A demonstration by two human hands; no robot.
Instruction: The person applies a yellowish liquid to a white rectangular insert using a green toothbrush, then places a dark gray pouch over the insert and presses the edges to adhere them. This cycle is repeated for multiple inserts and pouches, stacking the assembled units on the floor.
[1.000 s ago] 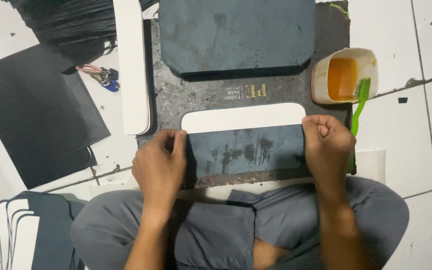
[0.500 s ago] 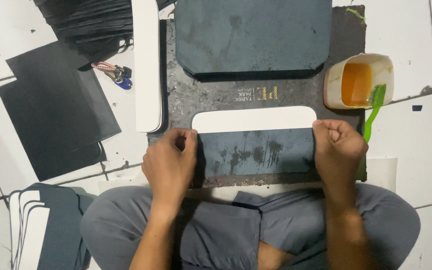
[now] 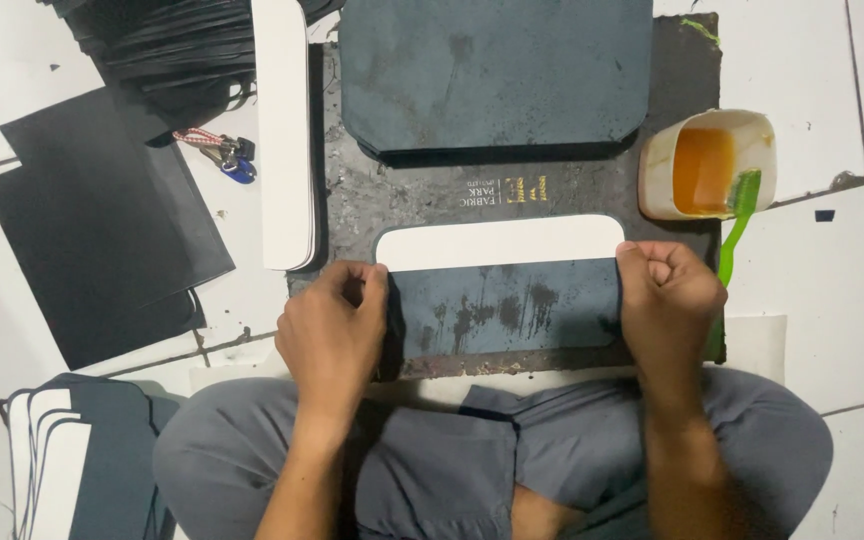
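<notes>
Left hand [image 3: 332,335] and right hand [image 3: 667,300] cover both ends of the dark sheet [image 3: 502,312]; fingertips curled under, grip unreadable; forearms cut off below

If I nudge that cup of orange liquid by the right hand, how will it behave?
The cup looks thin-walled and open-topped, so it probably sloshes or spills. The green brush leaning over its rim may tip it. Standing beside the right hand, it likely slides easily on tile.
</notes>
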